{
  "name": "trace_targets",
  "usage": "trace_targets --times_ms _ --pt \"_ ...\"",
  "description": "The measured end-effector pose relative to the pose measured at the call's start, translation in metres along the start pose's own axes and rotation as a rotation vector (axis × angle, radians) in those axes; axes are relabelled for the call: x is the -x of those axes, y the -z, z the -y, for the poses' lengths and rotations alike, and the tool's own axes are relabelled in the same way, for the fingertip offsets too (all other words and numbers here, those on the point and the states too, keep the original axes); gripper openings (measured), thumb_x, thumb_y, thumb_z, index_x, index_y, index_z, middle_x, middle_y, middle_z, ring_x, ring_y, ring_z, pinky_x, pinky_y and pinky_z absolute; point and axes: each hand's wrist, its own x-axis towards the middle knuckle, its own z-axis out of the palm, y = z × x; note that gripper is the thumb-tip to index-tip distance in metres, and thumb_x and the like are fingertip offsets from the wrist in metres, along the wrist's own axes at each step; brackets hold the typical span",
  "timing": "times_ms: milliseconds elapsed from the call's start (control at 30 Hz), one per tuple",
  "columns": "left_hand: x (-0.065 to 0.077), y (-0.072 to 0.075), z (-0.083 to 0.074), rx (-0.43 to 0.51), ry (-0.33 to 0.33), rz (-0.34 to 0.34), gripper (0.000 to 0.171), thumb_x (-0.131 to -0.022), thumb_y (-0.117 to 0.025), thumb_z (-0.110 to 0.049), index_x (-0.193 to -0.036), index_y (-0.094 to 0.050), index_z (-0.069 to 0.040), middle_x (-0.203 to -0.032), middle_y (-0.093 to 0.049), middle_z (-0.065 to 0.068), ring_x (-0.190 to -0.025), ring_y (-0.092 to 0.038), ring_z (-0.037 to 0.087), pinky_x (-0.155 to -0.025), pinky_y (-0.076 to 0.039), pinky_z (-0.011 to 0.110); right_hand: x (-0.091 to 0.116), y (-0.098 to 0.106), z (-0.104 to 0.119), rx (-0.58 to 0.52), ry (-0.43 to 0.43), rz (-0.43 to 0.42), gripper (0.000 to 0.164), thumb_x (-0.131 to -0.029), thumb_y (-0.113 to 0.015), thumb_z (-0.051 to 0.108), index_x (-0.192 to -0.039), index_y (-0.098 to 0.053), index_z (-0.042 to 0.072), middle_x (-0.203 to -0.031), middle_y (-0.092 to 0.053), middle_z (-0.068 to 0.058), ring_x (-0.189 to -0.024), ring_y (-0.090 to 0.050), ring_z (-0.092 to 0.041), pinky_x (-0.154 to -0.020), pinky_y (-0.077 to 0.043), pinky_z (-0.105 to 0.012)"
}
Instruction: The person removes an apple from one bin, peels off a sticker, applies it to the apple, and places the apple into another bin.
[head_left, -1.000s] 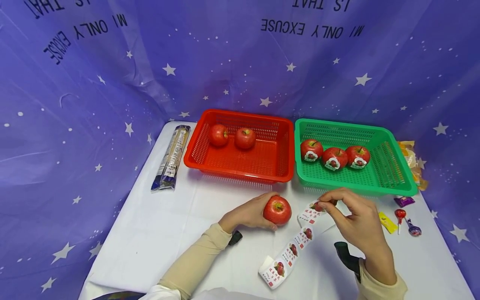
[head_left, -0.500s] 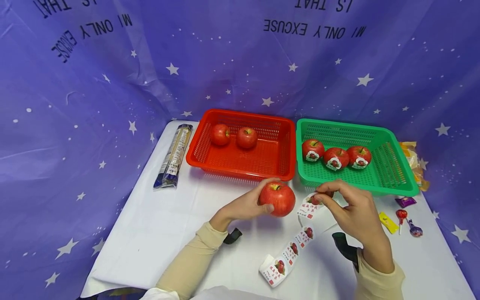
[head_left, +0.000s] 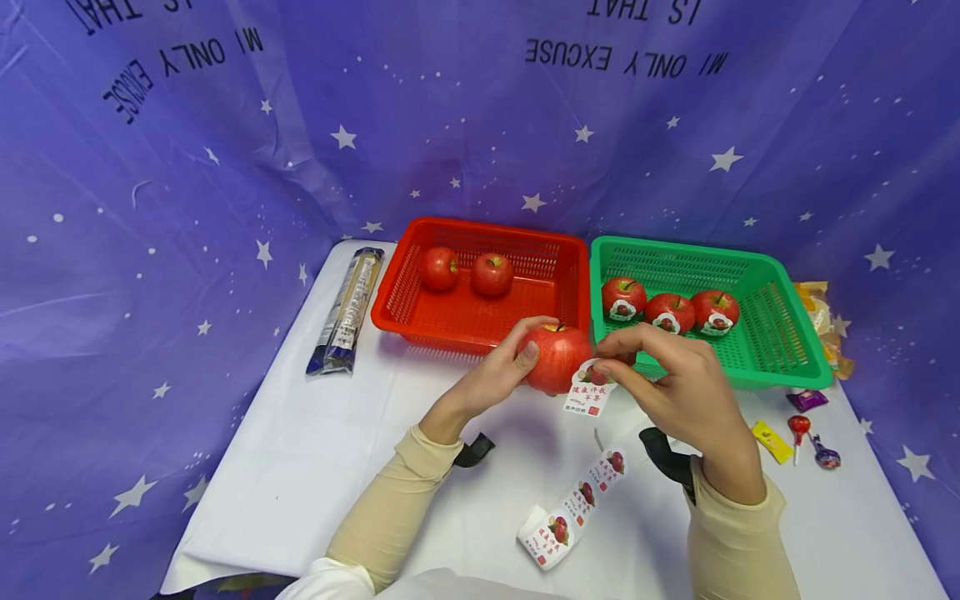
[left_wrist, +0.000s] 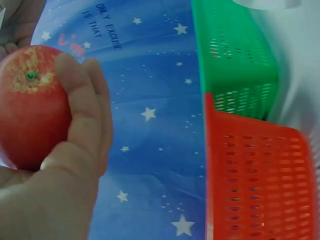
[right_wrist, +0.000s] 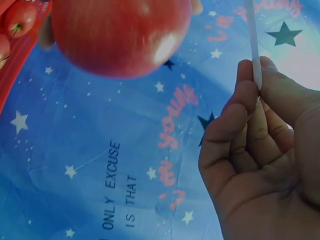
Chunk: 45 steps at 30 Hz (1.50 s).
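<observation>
My left hand [head_left: 487,379] grips a red apple [head_left: 555,362] lifted above the table, fingers on its far side and thumb on the near side. Just right of the apple, my right hand [head_left: 678,379] pinches a white sticker [head_left: 587,398] printed with a red apple picture and red characters. In the right wrist view that sticker [right_wrist: 254,45] appears edge-on between thumb and index finger, apart from the apple [right_wrist: 120,35]. The left wrist view has the apple's stem end [left_wrist: 32,75] facing up. A strip of similar stickers [head_left: 555,533] lies on the table below the hands.
Behind the hands, a red basket [head_left: 517,335] holds two apples. Beside it, a green basket [head_left: 813,350] contains three apples with stickers. A long packet [head_left: 345,312] lies at left; wrapped candies [head_left: 772,442] and lollipops [head_left: 799,429] lie at right.
The left hand has raised the apple from the table and moved it toward the baskets. The right hand has brought the sticker up and left, off the strip and close to the apple.
</observation>
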Motion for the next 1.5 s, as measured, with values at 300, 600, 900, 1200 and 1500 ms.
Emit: trace_targets --times_ms 300,600,900,1200,1500 --pt "-0.007 -0.002 -0.011 -0.060 -0.092 -0.034 0.075 -0.085 -0.043 -0.065 -0.141 -0.022 -0.020 -0.138 -0.040 0.012 -0.118 -0.053 0.025 -0.098 -0.049 0.034 -0.017 -0.009 0.004 0.006 -0.008 0.040 0.028 -0.070 -0.084 0.006 -0.092 -0.069 0.014 -0.082 -0.069 0.010 -0.069 -0.058 0.006 -0.063 -0.045 -0.012" --pt "-0.009 0.000 -0.015 -0.104 -0.067 -0.018 0.072 -0.087 -0.042 -0.062 -0.138 -0.025 -0.016 -0.130 -0.048 0.015 -0.111 -0.058 0.022 -0.093 -0.050 0.031 -0.024 -0.009 0.001 0.072 -0.069 0.100 0.021 -0.076 -0.081 0.015 -0.093 -0.068 0.015 -0.080 -0.066 0.013 -0.067 -0.055 0.007 -0.057 -0.040 -0.012" --pt "-0.009 0.000 -0.017 -0.093 -0.046 -0.006 0.065 -0.090 -0.039 -0.058 -0.138 -0.025 -0.016 -0.128 -0.050 0.014 -0.111 -0.058 0.021 -0.093 -0.051 0.030 -0.029 -0.011 -0.001 0.086 -0.095 0.141 0.021 -0.079 -0.079 0.017 -0.094 -0.066 0.019 -0.077 -0.063 0.014 -0.069 -0.054 0.005 -0.056 -0.041 -0.014" --pt "-0.006 0.000 -0.017 -0.053 -0.035 0.006 0.070 -0.090 -0.031 -0.066 -0.139 -0.025 -0.016 -0.132 -0.047 0.015 -0.116 -0.056 0.023 -0.092 -0.052 0.034 -0.030 -0.015 -0.002 0.100 -0.165 0.166 0.019 -0.081 -0.078 0.017 -0.096 -0.067 0.019 -0.076 -0.062 0.013 -0.069 -0.055 0.000 -0.058 -0.044 -0.017" --pt "-0.003 -0.003 -0.013 -0.083 -0.044 0.015 0.103 -0.064 -0.062 -0.074 -0.139 -0.021 -0.016 -0.132 -0.043 0.015 -0.098 -0.058 0.020 -0.070 -0.058 0.040 -0.031 -0.020 -0.002 0.115 -0.159 0.165 0.018 -0.083 -0.076 0.015 -0.096 -0.066 0.021 -0.078 -0.061 0.014 -0.069 -0.049 -0.001 -0.060 -0.040 -0.019"
